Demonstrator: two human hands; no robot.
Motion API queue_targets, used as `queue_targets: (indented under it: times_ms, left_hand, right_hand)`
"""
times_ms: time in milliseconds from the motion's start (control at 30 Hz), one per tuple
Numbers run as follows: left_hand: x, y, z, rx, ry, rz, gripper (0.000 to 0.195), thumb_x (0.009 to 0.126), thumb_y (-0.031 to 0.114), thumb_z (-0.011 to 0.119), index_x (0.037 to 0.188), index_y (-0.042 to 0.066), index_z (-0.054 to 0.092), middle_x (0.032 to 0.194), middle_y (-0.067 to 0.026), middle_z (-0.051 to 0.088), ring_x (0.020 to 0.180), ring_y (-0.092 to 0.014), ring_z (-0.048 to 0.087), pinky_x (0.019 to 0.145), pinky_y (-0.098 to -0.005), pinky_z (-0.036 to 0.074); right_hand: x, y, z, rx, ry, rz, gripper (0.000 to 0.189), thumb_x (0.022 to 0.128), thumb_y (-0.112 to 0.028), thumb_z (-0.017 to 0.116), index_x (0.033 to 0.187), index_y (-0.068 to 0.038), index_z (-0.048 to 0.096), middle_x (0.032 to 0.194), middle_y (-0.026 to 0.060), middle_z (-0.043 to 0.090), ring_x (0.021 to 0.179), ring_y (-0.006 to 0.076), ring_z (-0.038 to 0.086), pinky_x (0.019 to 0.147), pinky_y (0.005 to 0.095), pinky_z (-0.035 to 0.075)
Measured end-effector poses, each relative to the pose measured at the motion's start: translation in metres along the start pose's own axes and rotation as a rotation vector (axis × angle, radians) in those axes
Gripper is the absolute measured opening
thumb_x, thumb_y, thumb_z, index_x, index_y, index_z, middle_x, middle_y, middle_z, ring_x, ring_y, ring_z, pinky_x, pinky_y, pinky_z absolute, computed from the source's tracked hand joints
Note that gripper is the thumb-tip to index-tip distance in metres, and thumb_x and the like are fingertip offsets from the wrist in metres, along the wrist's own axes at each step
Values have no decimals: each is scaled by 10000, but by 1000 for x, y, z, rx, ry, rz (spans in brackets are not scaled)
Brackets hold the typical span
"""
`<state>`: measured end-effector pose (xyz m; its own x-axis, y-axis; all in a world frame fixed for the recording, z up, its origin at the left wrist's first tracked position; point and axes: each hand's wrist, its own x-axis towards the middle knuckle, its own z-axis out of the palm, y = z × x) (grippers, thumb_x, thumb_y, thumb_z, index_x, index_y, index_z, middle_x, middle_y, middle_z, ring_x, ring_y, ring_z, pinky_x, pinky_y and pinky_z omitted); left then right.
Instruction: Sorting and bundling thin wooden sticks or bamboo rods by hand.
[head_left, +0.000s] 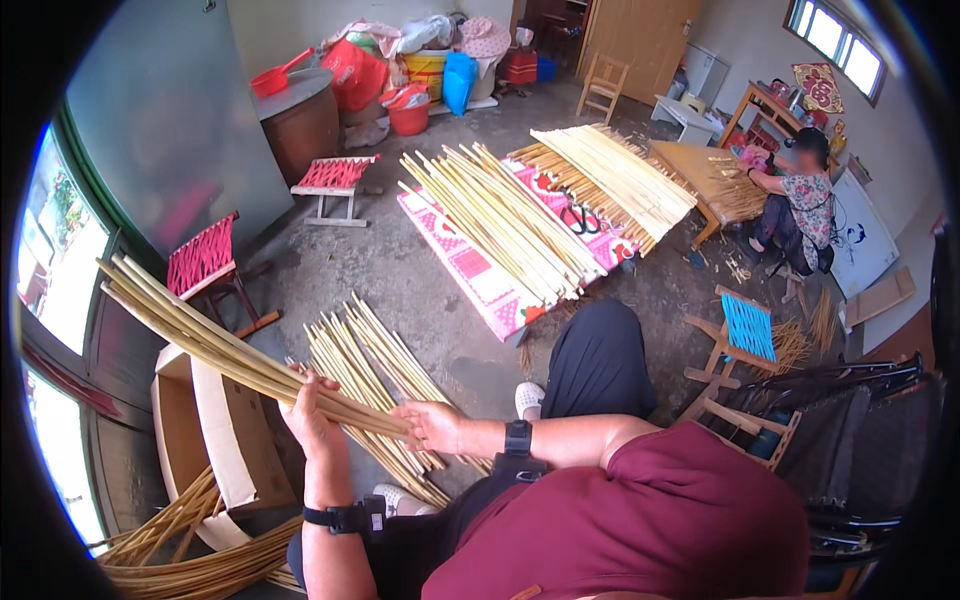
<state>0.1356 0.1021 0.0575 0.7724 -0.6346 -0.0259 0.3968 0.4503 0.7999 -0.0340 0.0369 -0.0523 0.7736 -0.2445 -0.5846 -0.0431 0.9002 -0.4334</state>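
A bundle of long pale plant stalks (210, 349) is gripped in my left hand (311, 409), slanting up to the left. At the bundle's lower right end, my right hand (435, 427) has its fingers against the stalk tips; whether it grips them is not clear. Below the bundle, more stalks (345, 360) lie on the floor in two loose groups. Ahead, a low table with a pink and white patterned cloth (480, 281) carries a wide layer of stalks (510, 225). Dark-handled scissors (580, 219) lie on the cloth beside a flat mat of pale strips (615, 169).
An open cardboard box (232, 427) and bent bundles of thin stalks (202, 562) are at lower left. Folding stools with pink (201, 255) and blue (748, 326) webbing stand on either side. A person (802, 195) sits at a wooden table (690, 176) at right.
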Motion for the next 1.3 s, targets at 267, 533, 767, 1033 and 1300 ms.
queue_targets:
  times_ms: [267, 533, 767, 1033, 1300]
  left_hand:
    - [-16, -21, 15, 51, 8, -23, 200, 827, -8, 555, 995, 28, 452, 780, -73, 536, 599, -175, 575, 572, -310, 508]
    - [-4, -13, 15, 51, 39, 39, 168, 840, -16, 544, 963, 35, 442, 763, -69, 536, 596, -177, 579, 574, -312, 516]
    - [-10, -35, 12, 180, 62, -90, 248, 830, 19, 583, 1014, 53, 419, 806, -75, 527, 582, -183, 579, 524, -301, 494]
    - [-10, -22, -3, 358, -139, -286, 442, 885, 129, 592, 1276, 45, 404, 1071, -118, 580, 897, -192, 600, 739, -335, 516]
    - [-10, -20, -12, 353, -214, -437, 226, 916, 111, 526, 1130, 39, 515, 989, -105, 614, 825, -178, 622, 708, -313, 532]
  right_hand:
    - [7, 3, 20, 284, -115, -97, 507, 981, -491, 373, 1059, -25, 554, 984, 153, 633, 883, 275, 643, 769, 420, 534]
    - [-20, -20, 34, -939, -114, -630, 484, 924, -400, 543, 1196, -9, 457, 1050, 194, 613, 944, 303, 623, 812, 411, 496]
    - [-25, -8, 46, -1440, 163, -599, 367, 831, -193, 618, 1084, -5, 430, 833, 265, 627, 843, 453, 620, 733, 488, 504]
    - [-20, -82, -22, -1214, 555, -823, 266, 838, -149, 585, 1040, 14, 530, 787, 147, 632, 689, 235, 643, 615, 373, 526]
    - [-43, -152, -109, -1214, 1031, -922, 371, 761, -143, 657, 1068, 12, 520, 918, 244, 644, 877, 371, 642, 768, 425, 507]
